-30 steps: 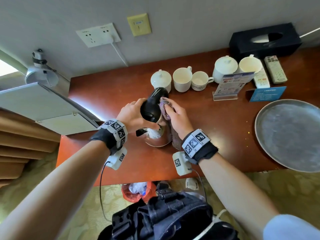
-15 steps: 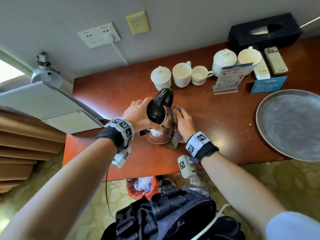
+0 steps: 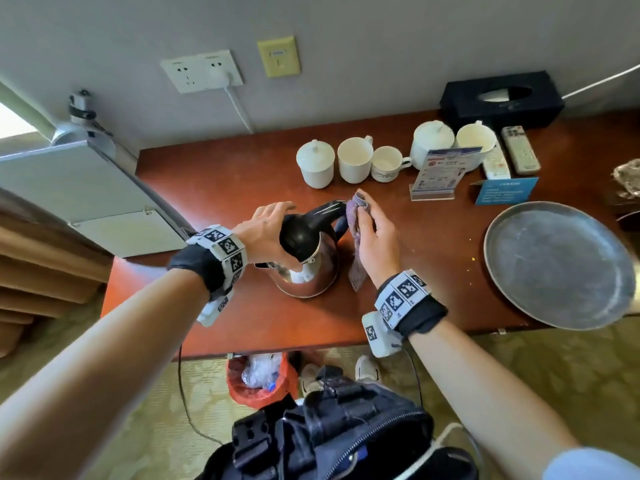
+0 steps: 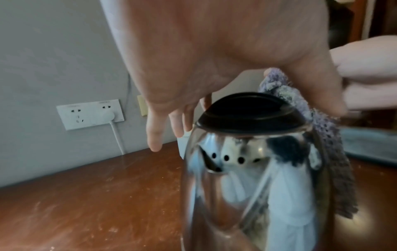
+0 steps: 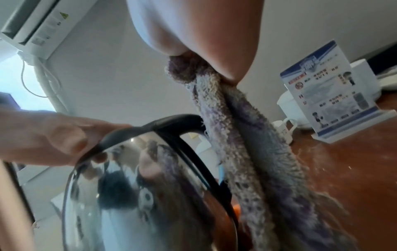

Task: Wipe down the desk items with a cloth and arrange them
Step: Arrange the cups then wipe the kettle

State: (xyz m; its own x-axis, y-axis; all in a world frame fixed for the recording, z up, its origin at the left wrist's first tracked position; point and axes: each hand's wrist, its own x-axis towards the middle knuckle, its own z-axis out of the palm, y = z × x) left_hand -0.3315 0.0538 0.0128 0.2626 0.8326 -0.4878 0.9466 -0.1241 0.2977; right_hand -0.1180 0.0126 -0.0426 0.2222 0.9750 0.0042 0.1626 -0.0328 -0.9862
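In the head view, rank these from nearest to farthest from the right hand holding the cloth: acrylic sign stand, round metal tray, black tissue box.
From the right hand:
1. Acrylic sign stand, up and right of the hand, behind the kettle area.
2. Round metal tray, far right at the desk's front edge.
3. Black tissue box, back right against the wall.

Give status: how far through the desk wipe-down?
Done: nothing visibly finished. In hand: left hand steadies the steel kettle with black lid; right hand holds the purple terry cloth against its handle. Left: white ceramic cups, round metal tray, remotes untouched.
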